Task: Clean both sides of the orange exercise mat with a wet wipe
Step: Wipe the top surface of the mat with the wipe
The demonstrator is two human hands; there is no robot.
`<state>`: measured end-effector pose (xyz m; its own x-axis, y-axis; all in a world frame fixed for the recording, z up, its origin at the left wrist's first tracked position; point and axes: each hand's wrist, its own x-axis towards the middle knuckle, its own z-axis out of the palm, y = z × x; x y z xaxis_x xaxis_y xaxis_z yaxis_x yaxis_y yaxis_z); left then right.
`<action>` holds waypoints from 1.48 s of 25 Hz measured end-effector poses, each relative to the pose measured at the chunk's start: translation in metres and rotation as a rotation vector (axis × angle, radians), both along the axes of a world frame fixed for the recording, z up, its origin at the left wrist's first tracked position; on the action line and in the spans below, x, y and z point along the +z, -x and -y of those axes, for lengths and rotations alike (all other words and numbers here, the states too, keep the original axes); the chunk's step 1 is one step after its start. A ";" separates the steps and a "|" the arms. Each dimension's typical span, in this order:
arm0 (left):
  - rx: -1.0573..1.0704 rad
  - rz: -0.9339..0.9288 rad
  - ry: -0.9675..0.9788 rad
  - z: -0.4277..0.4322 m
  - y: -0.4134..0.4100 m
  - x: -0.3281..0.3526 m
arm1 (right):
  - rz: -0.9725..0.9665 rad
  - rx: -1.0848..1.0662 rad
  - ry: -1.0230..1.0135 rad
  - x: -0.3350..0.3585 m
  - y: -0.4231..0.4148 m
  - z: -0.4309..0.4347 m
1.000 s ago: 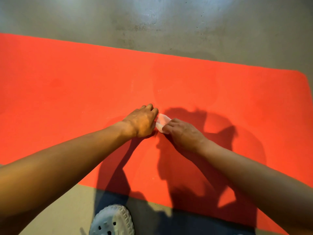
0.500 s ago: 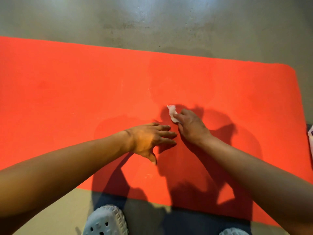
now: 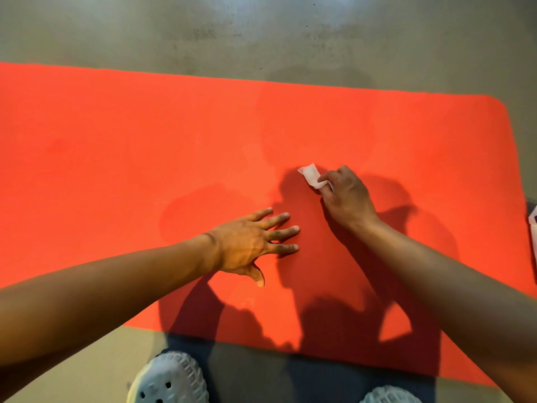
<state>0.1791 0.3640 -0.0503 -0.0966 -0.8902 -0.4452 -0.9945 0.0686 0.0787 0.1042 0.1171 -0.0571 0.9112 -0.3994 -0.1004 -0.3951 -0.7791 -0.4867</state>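
The orange exercise mat [image 3: 116,158] lies flat on the grey floor and fills most of the view; its right end shows rounded corners. My right hand [image 3: 347,199] pinches a small folded white wet wipe [image 3: 311,175] against the mat near its middle. My left hand [image 3: 252,244] lies flat on the mat with straight, spread fingers, a little nearer to me and left of the wipe.
Grey concrete floor [image 3: 261,33] surrounds the mat. My two white perforated clogs [image 3: 170,379] stand at the mat's near edge. A white and purple object [image 3: 533,225] peeks in at the right frame edge.
My left hand let go of the wipe, opened and settled flat on the mat. My right hand carried the wipe away from me and to the right.
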 end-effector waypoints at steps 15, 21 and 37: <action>0.002 -0.163 0.151 0.029 0.023 -0.006 | 0.069 0.486 0.114 0.000 -0.011 -0.026; 0.152 -0.227 0.186 0.041 -0.047 0.027 | -0.017 0.027 0.136 -0.001 -0.065 -0.004; 0.941 -0.086 0.143 0.032 -0.108 0.014 | 0.032 0.075 0.112 0.003 -0.103 -0.029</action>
<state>0.2875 0.3321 -0.0365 0.6593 -0.6647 -0.3515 -0.6377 -0.7420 0.2070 0.2073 0.1462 -0.0538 0.9410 -0.3372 -0.0294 -0.3194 -0.8559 -0.4067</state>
